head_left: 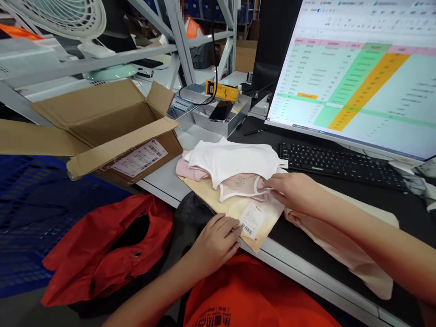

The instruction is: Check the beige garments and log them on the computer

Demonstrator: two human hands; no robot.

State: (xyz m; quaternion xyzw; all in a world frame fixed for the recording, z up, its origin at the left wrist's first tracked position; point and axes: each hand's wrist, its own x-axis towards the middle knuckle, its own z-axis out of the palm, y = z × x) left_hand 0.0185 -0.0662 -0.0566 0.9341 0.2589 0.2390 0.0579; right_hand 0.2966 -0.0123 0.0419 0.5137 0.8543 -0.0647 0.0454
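White garment: here it is, a soft white fabric garment with scooped edges [238, 156], lying on the near edge of the desk, on top of a flat cream-yellow packet [235, 213].
Direction from the right fingers: straight off to the left, the bare right hand [293, 190] meeting it at its near right corner.
Long axis: side to side across the desk, roughly along the line of the right forearm's reach.
Nearer hand: the right, no contest, touching the cloth; the bare left hand [218, 240] sits below, apart from the garment.
Right fingers: narrow, thumb and fingertips together on the white-trimmed edge; how firm that pinch is, I can't say.
Left fingers: lightly bent, side by side at the packet's near edge, beside the white barcode label [252, 220]; the palm side is hidden, so no telling whether they grip.
Garment's look: matte, thin and rumpled, the neck opening showing a beige-pink inside with small grey print.
Neighbours: a folded pale-pink cloth [190, 168] peeks out at its left end, and a black keyboard [316, 160] lies beyond its right end.
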